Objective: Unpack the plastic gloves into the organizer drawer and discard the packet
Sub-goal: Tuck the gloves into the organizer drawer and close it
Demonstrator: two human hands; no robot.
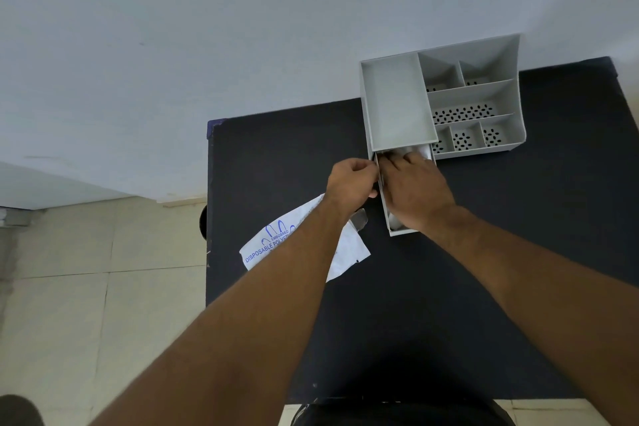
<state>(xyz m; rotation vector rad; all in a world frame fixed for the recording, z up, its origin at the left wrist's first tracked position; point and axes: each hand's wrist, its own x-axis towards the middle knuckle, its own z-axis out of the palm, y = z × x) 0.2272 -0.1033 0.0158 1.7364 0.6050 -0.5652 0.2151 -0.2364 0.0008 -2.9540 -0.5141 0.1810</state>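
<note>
A grey organizer (pixel 394 100) stands at the back of the dark table, its drawer (pixel 397 231) pulled out toward me. Clear plastic gloves (pixel 420 150) lie in the drawer, mostly hidden. My right hand (pixel 415 190) rests palm-down inside the drawer, pressing on the gloves. My left hand (pixel 351 181) is closed on the drawer's left wall. The white packet (pixel 262 245) with blue print lies flat on the table under my left forearm, its torn end toward the drawer.
The organizer's right part (pixel 477 100) has several open compartments with perforated floors. The dark table (pixel 518 252) ends at its left edge near the packet; beyond it is tiled floor (pixel 86 270) and a pale wall.
</note>
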